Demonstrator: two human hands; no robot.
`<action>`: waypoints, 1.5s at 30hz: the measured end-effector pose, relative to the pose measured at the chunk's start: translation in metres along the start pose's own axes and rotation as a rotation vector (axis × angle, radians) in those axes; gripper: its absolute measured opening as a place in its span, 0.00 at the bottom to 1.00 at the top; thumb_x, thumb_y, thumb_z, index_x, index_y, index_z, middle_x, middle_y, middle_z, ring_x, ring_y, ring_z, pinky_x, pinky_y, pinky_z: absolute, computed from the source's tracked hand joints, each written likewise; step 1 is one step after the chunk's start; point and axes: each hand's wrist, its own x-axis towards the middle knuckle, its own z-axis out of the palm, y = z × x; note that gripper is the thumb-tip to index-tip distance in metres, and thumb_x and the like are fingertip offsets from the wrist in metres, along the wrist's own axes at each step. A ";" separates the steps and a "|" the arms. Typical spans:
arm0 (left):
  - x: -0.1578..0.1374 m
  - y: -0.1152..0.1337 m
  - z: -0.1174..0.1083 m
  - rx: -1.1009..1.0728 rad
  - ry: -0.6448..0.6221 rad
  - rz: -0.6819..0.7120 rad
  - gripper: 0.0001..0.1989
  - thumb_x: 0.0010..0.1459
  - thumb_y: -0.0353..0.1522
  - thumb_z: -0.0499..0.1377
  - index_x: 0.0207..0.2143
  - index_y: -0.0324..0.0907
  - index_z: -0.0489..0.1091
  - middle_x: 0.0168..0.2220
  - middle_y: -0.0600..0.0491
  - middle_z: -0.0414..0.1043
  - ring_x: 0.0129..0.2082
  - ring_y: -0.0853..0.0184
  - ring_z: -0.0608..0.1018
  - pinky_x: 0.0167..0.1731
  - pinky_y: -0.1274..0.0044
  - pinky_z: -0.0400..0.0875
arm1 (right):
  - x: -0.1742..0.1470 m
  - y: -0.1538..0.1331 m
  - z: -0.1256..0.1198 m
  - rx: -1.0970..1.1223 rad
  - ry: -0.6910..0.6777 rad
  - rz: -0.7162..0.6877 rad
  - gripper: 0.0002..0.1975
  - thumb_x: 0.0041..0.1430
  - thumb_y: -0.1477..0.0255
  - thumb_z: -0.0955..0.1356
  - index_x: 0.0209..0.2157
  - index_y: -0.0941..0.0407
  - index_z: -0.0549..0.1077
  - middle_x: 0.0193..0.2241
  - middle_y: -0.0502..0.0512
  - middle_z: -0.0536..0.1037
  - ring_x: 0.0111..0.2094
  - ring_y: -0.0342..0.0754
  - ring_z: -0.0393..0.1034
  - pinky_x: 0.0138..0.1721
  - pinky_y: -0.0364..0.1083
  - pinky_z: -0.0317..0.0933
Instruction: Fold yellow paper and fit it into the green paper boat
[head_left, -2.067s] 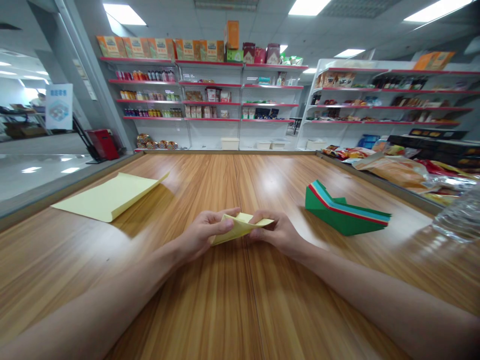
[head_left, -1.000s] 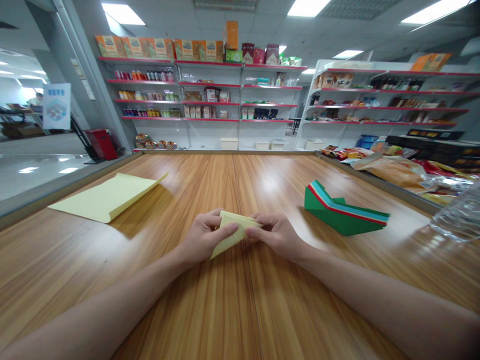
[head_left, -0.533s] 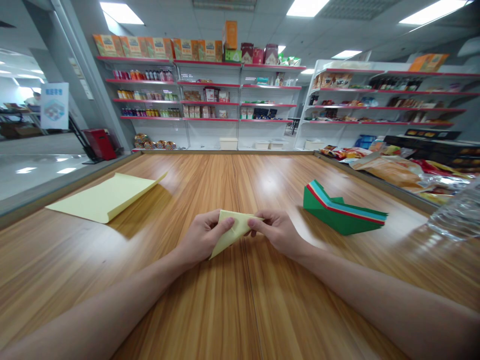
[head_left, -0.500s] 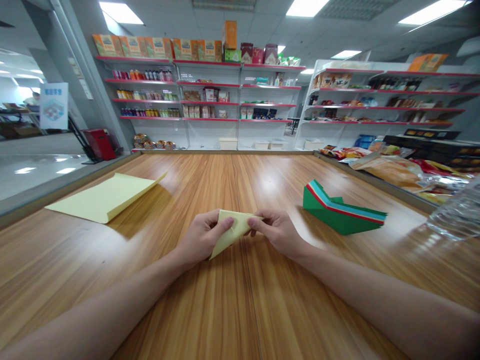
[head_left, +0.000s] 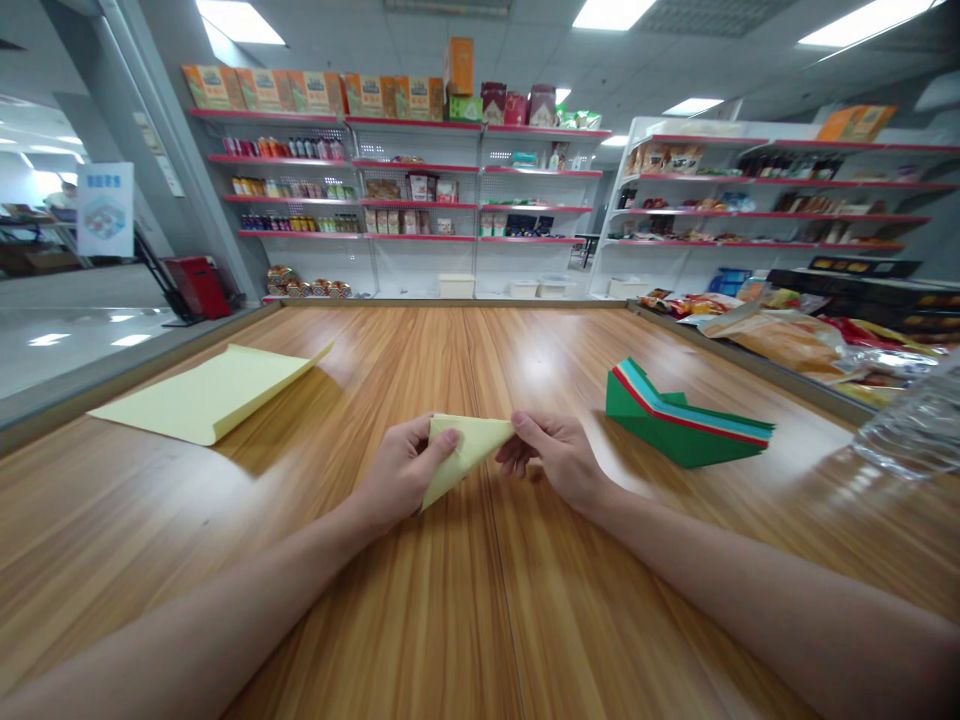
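Note:
A small pale yellow sheet of paper [head_left: 466,450], folded into a triangle, is held just above the table between my two hands. My left hand [head_left: 405,465] grips its left side, thumb pressed on the front face and fingers behind. With thumb and forefinger, my right hand [head_left: 559,452] pinches the pointed right corner; its other fingers curl loosely below. A larger pale yellow sheet [head_left: 214,390] lies to the left with its right edge curled up. To the right stands a green folded paper boat [head_left: 675,430] with red, white and blue stripes along its upper edge.
The wooden table [head_left: 360,620] has a raised rim at its far edge. A clear plastic bottle [head_left: 915,425] is at the right, near packaged snacks [head_left: 787,340] beyond the rim. Stocked shelves [head_left: 412,165] stand behind.
My right thumb and forefinger have shifted to the paper's right tip, now stretched out straight between my hands. My left hand has moved slightly left, keeping its grip.

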 end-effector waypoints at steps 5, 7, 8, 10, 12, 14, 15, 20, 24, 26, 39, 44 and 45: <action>-0.002 0.005 0.002 0.068 0.015 0.086 0.13 0.59 0.36 0.53 0.30 0.36 0.71 0.29 0.52 0.67 0.28 0.70 0.68 0.27 0.79 0.61 | -0.001 -0.002 0.001 -0.078 0.000 0.020 0.21 0.57 0.57 0.63 0.26 0.62 0.71 0.20 0.55 0.74 0.17 0.39 0.66 0.15 0.37 0.56; -0.003 0.007 0.003 0.085 0.017 0.116 0.12 0.59 0.35 0.53 0.30 0.36 0.72 0.30 0.52 0.67 0.30 0.69 0.69 0.29 0.78 0.62 | -0.002 -0.005 0.003 -0.117 -0.001 0.043 0.21 0.56 0.57 0.65 0.27 0.62 0.72 0.19 0.54 0.74 0.16 0.38 0.65 0.15 0.36 0.55; -0.004 0.008 0.003 0.088 0.017 0.127 0.11 0.59 0.34 0.54 0.30 0.36 0.72 0.30 0.51 0.68 0.31 0.69 0.70 0.30 0.78 0.63 | -0.003 -0.006 0.003 -0.126 0.001 0.051 0.21 0.56 0.57 0.65 0.27 0.63 0.72 0.19 0.54 0.74 0.16 0.38 0.65 0.15 0.36 0.55; -0.004 0.010 0.004 0.084 0.018 0.138 0.11 0.59 0.33 0.54 0.30 0.36 0.72 0.31 0.51 0.68 0.32 0.68 0.70 0.30 0.78 0.63 | -0.003 -0.007 0.004 -0.132 0.007 0.052 0.21 0.55 0.57 0.65 0.26 0.63 0.72 0.18 0.54 0.74 0.15 0.38 0.64 0.14 0.36 0.54; -0.003 0.010 0.004 0.079 0.021 0.148 0.11 0.59 0.32 0.54 0.29 0.36 0.72 0.31 0.51 0.67 0.31 0.69 0.70 0.30 0.78 0.62 | -0.003 -0.007 0.004 -0.119 0.007 0.037 0.21 0.55 0.57 0.65 0.26 0.63 0.72 0.18 0.54 0.74 0.16 0.38 0.65 0.14 0.36 0.55; -0.003 0.010 0.005 0.081 0.020 0.155 0.10 0.59 0.32 0.54 0.30 0.36 0.72 0.31 0.52 0.66 0.30 0.69 0.69 0.28 0.79 0.62 | -0.002 -0.006 0.004 -0.099 -0.005 0.017 0.20 0.55 0.57 0.65 0.26 0.63 0.72 0.18 0.54 0.74 0.16 0.39 0.66 0.15 0.37 0.56; -0.002 0.009 0.005 0.084 0.015 0.156 0.11 0.59 0.33 0.54 0.30 0.36 0.72 0.30 0.52 0.66 0.29 0.70 0.69 0.28 0.79 0.62 | -0.002 -0.006 0.004 -0.091 -0.011 0.009 0.20 0.56 0.58 0.65 0.26 0.63 0.72 0.18 0.54 0.74 0.16 0.39 0.66 0.16 0.37 0.57; -0.004 0.007 0.006 0.102 0.022 0.159 0.12 0.59 0.34 0.53 0.30 0.36 0.72 0.30 0.52 0.65 0.29 0.70 0.68 0.27 0.78 0.61 | -0.001 -0.006 0.004 -0.067 -0.018 0.004 0.19 0.56 0.59 0.65 0.27 0.63 0.72 0.19 0.55 0.74 0.16 0.40 0.67 0.14 0.37 0.56; -0.004 0.007 0.007 0.116 0.055 0.155 0.12 0.59 0.34 0.54 0.29 0.36 0.72 0.30 0.51 0.66 0.30 0.69 0.69 0.29 0.78 0.62 | 0.000 -0.005 0.005 -0.029 -0.030 -0.006 0.18 0.57 0.60 0.65 0.27 0.63 0.71 0.20 0.55 0.75 0.18 0.41 0.68 0.17 0.38 0.60; -0.003 0.007 0.007 0.110 0.062 0.151 0.12 0.59 0.34 0.54 0.29 0.36 0.72 0.30 0.51 0.67 0.30 0.69 0.70 0.29 0.78 0.63 | 0.001 -0.003 0.005 0.002 -0.036 -0.011 0.18 0.56 0.60 0.65 0.27 0.63 0.71 0.20 0.55 0.75 0.19 0.41 0.69 0.19 0.39 0.62; -0.004 0.013 0.008 0.114 0.110 0.104 0.12 0.58 0.35 0.54 0.26 0.37 0.72 0.25 0.54 0.66 0.26 0.71 0.67 0.25 0.79 0.60 | 0.000 -0.002 0.006 0.093 -0.054 -0.015 0.18 0.56 0.59 0.66 0.28 0.63 0.71 0.20 0.55 0.75 0.21 0.43 0.70 0.22 0.41 0.64; -0.004 0.014 0.008 0.119 0.102 0.104 0.14 0.57 0.36 0.55 0.24 0.38 0.71 0.24 0.54 0.65 0.25 0.70 0.67 0.24 0.79 0.60 | 0.001 0.001 0.006 0.176 -0.044 -0.002 0.23 0.55 0.55 0.65 0.24 0.63 0.72 0.17 0.56 0.74 0.19 0.43 0.69 0.21 0.41 0.64; -0.004 0.013 0.008 0.114 0.110 0.098 0.14 0.57 0.36 0.55 0.24 0.38 0.71 0.24 0.54 0.65 0.25 0.70 0.67 0.24 0.79 0.60 | 0.002 0.002 0.006 0.206 -0.037 0.012 0.24 0.55 0.54 0.64 0.23 0.63 0.72 0.17 0.57 0.74 0.19 0.44 0.69 0.20 0.42 0.64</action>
